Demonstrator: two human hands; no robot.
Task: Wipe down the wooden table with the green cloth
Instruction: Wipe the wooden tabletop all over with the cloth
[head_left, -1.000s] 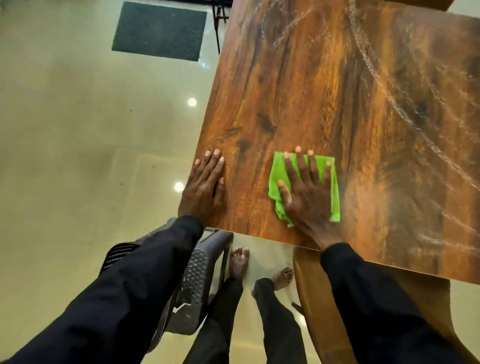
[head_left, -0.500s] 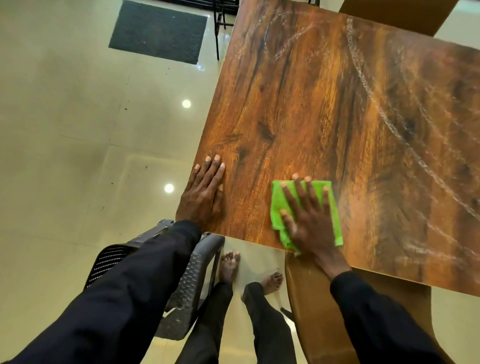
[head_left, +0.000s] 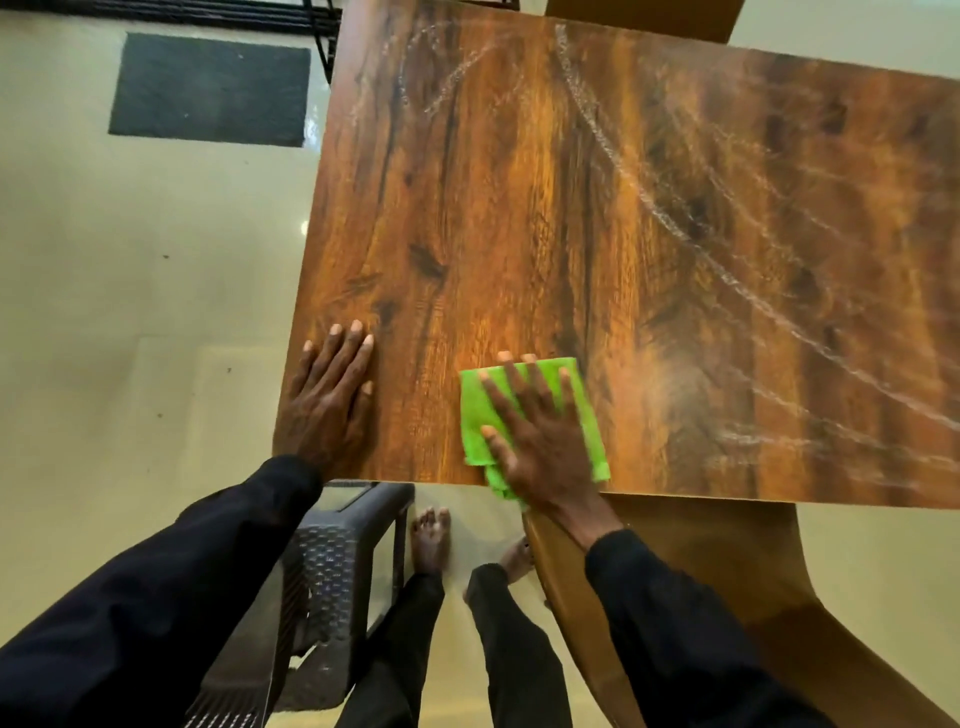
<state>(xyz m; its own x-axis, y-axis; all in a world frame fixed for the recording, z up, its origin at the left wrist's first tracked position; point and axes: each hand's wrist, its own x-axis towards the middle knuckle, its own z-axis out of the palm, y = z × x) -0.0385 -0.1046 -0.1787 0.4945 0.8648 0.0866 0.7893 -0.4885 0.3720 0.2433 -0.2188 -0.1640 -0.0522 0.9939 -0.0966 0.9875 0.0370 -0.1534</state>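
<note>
The wooden table fills the upper right of the head view, with pale curved streaks across its right half. A folded green cloth lies at the near edge, one corner hanging just over it. My right hand presses flat on the cloth with fingers spread. My left hand rests flat on the table's near left corner, fingers straight, holding nothing.
A dark plastic chair stands below the near left corner. A brown wooden chair sits under the near edge at the right. My bare feet are on the pale tiled floor. A dark mat lies far left.
My right hand has drawn the green cloth back toward the near edge of the table, then slightly right. My left hand has stayed on the corner.
</note>
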